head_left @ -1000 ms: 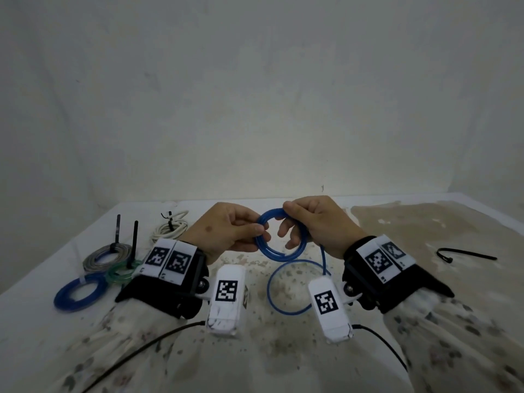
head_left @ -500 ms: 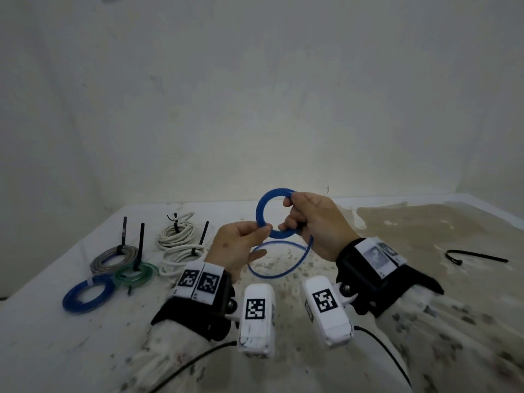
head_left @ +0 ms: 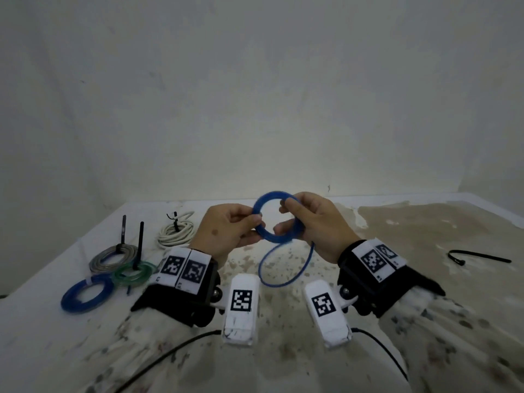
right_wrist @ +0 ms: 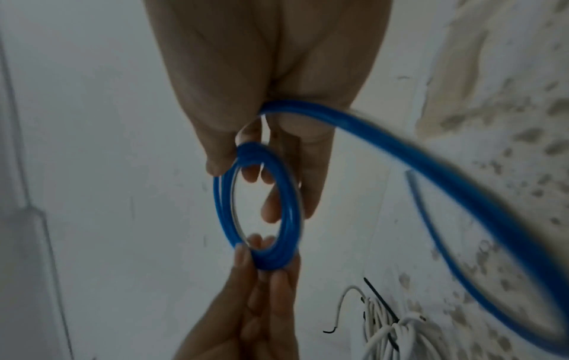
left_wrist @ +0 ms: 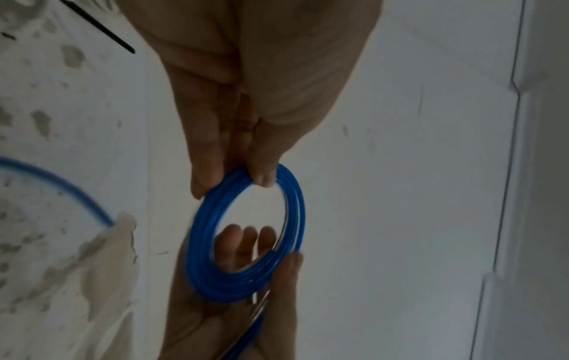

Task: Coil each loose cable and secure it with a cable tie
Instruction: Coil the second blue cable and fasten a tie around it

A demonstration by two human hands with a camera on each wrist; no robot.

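Note:
A blue cable coil is held upright above the table between both hands. My left hand pinches its left side between thumb and fingers; the left wrist view shows that pinch on the coil. My right hand grips the right side, with fingers through the ring. The cable's loose end hangs below in one wide loop, running out of the right palm. A loose black cable tie lies on the table at the far right.
Tied coils lie at the left of the table: a white one, a grey one, a green one and a blue one, some with black tie tails standing up. Pale walls close the back and sides.
Half a second ago my right hand alone held the coil raised while my left hand was lower at the loose loop. My left hand now pinches the coil's left side again.

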